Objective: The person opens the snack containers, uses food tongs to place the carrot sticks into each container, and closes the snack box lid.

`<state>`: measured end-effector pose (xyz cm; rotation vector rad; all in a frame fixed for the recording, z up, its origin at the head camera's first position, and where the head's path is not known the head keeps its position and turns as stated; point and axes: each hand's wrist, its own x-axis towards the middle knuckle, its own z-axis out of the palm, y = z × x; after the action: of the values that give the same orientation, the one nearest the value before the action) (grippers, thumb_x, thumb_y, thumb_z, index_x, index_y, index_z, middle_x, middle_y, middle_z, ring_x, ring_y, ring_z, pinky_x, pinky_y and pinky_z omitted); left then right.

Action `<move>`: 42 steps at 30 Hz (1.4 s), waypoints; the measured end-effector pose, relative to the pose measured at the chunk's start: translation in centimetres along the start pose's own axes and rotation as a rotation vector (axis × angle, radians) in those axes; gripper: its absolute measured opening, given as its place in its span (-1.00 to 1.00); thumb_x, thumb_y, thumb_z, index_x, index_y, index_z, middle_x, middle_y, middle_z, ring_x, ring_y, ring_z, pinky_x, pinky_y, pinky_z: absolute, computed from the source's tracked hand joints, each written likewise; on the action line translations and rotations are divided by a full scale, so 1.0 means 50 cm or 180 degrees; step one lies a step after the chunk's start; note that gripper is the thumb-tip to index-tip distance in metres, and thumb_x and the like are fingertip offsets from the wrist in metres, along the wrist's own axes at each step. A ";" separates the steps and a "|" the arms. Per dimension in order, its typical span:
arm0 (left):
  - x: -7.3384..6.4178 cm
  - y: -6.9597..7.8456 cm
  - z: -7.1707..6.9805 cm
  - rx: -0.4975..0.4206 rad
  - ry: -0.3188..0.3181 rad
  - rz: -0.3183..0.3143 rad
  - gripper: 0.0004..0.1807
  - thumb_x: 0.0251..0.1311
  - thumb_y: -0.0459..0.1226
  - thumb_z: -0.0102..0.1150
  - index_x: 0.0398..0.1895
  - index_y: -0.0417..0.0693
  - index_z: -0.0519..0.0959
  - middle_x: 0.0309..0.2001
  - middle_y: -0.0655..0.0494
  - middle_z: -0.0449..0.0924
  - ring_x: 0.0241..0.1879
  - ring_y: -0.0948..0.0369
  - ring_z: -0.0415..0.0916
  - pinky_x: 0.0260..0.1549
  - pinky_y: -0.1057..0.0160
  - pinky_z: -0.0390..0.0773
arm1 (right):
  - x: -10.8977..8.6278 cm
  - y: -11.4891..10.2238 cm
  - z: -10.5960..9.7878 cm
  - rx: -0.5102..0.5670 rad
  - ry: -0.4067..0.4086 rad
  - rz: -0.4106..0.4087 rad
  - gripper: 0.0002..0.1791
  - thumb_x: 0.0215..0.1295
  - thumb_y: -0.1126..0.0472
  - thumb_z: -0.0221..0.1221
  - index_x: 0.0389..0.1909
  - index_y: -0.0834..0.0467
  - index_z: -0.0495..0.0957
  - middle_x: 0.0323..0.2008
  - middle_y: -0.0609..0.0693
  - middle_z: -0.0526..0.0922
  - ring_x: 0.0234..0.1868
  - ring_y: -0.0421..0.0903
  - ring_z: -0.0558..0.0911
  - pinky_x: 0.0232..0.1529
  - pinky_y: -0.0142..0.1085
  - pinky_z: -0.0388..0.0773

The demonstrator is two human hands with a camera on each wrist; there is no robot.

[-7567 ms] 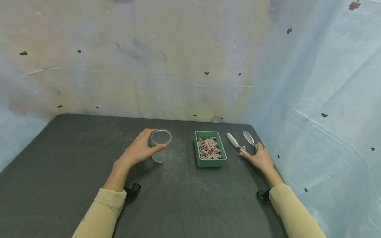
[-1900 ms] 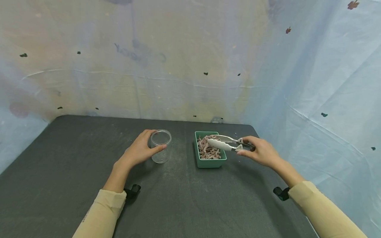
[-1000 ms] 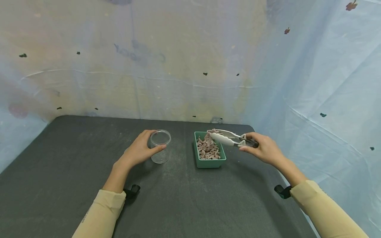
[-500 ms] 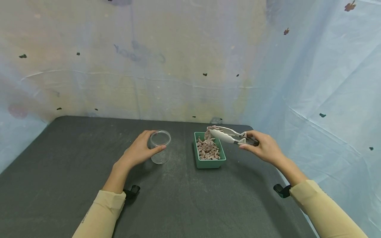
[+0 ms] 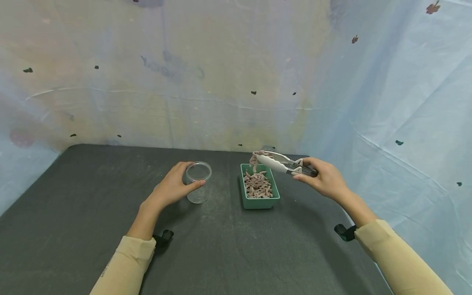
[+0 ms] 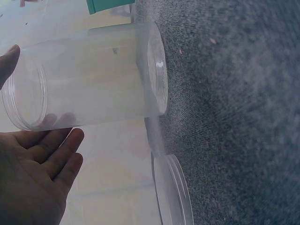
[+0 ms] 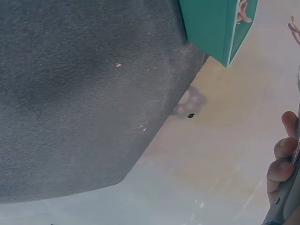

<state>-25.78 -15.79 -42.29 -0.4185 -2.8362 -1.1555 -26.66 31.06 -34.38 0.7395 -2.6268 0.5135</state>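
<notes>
Taking the uncovered, deep green rectangular tub point(image 5: 259, 203) as the middle of a clock, with twelve at the table's far edge, I see both of the person's hands occupied. At nine o'clock the bare left hand point(image 5: 173, 186) grips the upper part of a clear cylindrical jar point(image 5: 198, 190), thumb near, fingers behind, spread as wide as the jar itself, most likely to steady something so light. The jar stands upright, mouth uppermost, on the dark grey table point(image 5: 228, 254). From the left wrist I can make out a clear, shallow round disc point(image 6: 176, 192), probably a lid, lying near it, perhaps set aside to leave that mouth free. At three o'clock the right hand point(image 5: 326, 180) closes narrowly about the dark handles of tongs with scalloped white heads point(image 5: 273, 163). Between these heads, raised over the tub's twelve o'clock end, is a clump of thin pinkish-brown strips point(image 5: 254, 159), pinched, I judge, firmly enough not to slip; one strip dangles. The handles run back towards four o'clock, which leaves the fingers well apart from the strips. Below, the tub contains a loose heap of similar strips point(image 5: 257, 186), standing between the hands, handy for reaching from either side.
</notes>
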 end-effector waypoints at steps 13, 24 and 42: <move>-0.001 -0.001 -0.002 -0.0017 -0.0002 -0.0016 0.03 0.29 0.34 0.22 0.59 -0.11 0.20 0.55 -0.22 0.15 0.52 -0.23 0.14 0.33 -0.40 0.30 | 0.047 -0.035 0.014 0.0133 -0.0018 -0.0070 -0.46 0.21 0.07 0.51 0.15 0.19 0.64 -0.19 0.07 0.72 -0.43 -0.12 0.43 -0.42 -0.24 0.34; 0.002 0.002 0.002 -0.0030 0.0009 -0.0027 0.03 0.29 0.33 0.24 0.58 -0.13 0.22 0.54 -0.23 0.17 0.51 -0.22 0.16 0.34 -0.37 0.31 | 0.087 -0.067 0.028 0.0230 -0.0007 -0.0268 -0.43 0.16 0.08 0.54 0.15 0.19 0.63 -0.19 0.07 0.72 -0.41 -0.09 0.47 -0.41 -0.21 0.38; 0.002 0.007 0.006 -0.0014 0.0017 -0.0020 -0.02 0.31 0.27 0.27 0.57 -0.16 0.23 0.52 -0.26 0.19 0.50 -0.24 0.17 0.33 -0.39 0.31 | 0.143 -0.131 0.061 0.0315 -0.0227 -0.0446 -0.38 0.23 0.03 0.50 0.23 0.23 0.59 0.05 0.15 0.71 -0.22 0.00 0.65 -0.28 -0.10 0.53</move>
<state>-25.75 -15.32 -42.23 -0.4066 -2.8330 -1.1622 -29.49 21.52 -32.32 0.9819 -2.6055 0.5898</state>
